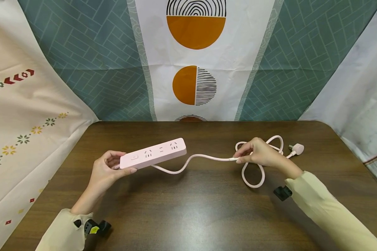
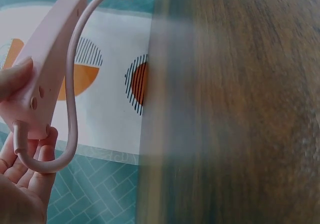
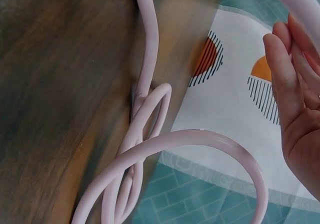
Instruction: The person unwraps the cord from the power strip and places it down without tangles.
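A pale pink power strip is held up over the table, its socket face showing in the head view and its right end tipped higher. My left hand grips its left end between thumb and fingers. In the left wrist view, the cord leaves that end and bends back alongside the strip. My right hand pinches the same cord between thumb and fingertips, right of the strip. A slack wavy stretch runs between the hands. Loose loops of cord lie under and around the right hand.
The cord ends in a pink plug on the table, right of my right hand. Patterned cloth hangs behind the dark wooden table, with more cloth at the left and pale cloth at the right.
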Demonstrator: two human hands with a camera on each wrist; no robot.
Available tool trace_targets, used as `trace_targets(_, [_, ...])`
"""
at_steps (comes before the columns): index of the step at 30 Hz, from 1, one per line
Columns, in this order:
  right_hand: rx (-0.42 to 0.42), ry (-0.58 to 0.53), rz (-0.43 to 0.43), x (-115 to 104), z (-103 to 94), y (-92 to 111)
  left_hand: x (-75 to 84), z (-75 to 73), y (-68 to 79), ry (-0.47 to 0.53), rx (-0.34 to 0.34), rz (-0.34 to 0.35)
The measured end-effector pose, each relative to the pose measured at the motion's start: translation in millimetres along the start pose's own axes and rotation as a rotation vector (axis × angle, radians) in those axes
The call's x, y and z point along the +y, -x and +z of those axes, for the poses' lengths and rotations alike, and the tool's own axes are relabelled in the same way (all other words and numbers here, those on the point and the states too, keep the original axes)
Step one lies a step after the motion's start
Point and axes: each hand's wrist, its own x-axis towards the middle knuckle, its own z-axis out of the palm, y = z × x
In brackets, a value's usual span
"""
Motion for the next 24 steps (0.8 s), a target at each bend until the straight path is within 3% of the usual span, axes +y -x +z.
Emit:
trace_targets(9, [-0.045,0.034,-0.059,0.4,1.8,15.1,-1.3,-1.5,-0.8,0.005,0.058,0.005])
trace_targets(16, [-0.079,-0.034,-0.193,3.4,1.8,28.5,-1.2,-0.5,-1.1,0.021,0.091,-0.02])
trace_targets(20, [-0.092,-0.017,-0.168,2.6,2.5,36.0,-0.6,0.5,-1.5,0.029,0.121,-0.041])
trace_targets(24, [-0.108,-0.001,-0.189,1.9,4.9,42.3,-15.6,1.3,-5.4,0.042,0.158,-0.046])
